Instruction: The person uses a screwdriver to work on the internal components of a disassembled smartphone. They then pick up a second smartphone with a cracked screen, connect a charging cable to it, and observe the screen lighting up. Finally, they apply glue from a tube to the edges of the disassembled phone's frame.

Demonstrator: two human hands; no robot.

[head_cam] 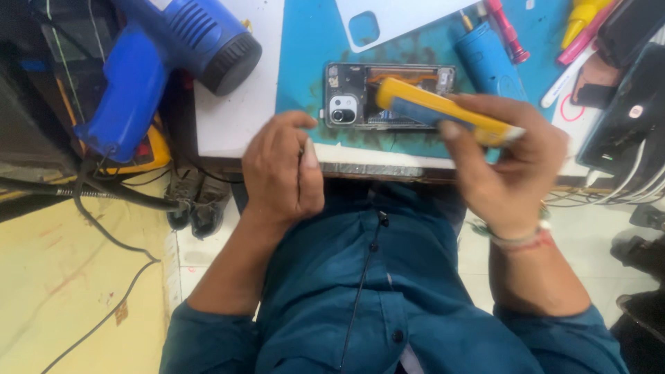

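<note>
An opened phone (360,97) with its back cover off lies on a teal work mat (312,48), camera module at its left end. My right hand (509,163) grips a yellow and blue electric screwdriver (443,111), whose front end reaches over the middle of the phone. My left hand (280,166) rests at the mat's front edge, just left of the phone, fingers curled with nothing seen in them; one fingertip nears the phone's lower left corner.
A blue heat gun (166,55) lies at the left on a white board. The white back cover (395,17) lies behind the phone. A blue case (488,62), a red tool (506,28) and dark devices with white cables (623,118) fill the right side.
</note>
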